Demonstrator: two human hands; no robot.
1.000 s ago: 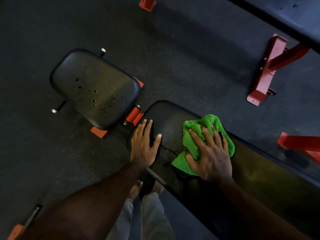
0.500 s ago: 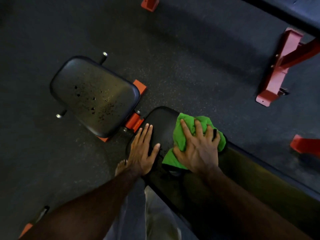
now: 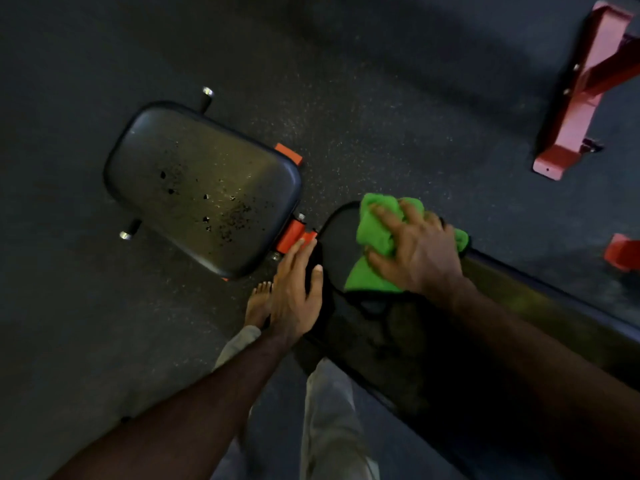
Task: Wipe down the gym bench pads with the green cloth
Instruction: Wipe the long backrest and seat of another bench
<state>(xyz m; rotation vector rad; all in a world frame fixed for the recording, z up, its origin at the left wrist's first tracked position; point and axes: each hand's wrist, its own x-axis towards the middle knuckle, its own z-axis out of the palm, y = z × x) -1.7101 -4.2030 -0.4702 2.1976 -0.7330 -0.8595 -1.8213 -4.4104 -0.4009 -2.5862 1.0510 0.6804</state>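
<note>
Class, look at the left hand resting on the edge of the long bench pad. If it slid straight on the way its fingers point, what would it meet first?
The left hand points up and slightly right; its fingertips already reach the orange bracket between the pads, so probably that first. Depth is unclear.

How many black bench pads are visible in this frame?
2. The seat pad lies left of centre, speckled and untouched. The long back pad runs toward lower right, with the left hand on its end and the right hand pressing the green cloth there.
</note>
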